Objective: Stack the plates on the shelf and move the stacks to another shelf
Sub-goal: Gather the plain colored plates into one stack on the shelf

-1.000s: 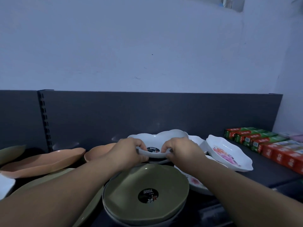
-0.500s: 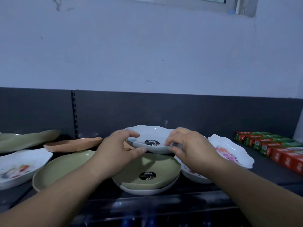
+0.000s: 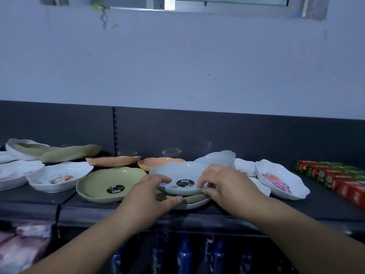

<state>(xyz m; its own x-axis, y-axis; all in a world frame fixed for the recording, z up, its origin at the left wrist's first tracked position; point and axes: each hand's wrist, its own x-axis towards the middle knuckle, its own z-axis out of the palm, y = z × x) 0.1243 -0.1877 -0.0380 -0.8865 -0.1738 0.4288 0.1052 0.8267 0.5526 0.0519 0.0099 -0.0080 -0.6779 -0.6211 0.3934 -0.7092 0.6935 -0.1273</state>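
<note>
Fingers (image 3: 160,178) of the left hand (image 3: 150,196) and right hand (image 3: 229,184) are curled over the near rim of one sticker-marked white plate (image 3: 177,174), which is pinched against the thumbs. It is held atop one green plate (image 3: 189,198) and one bottom plate (image 3: 189,205), three in all, at the front of the shelf (image 3: 237,210). Two orange plates (image 3: 113,161) are seen behind.
</note>
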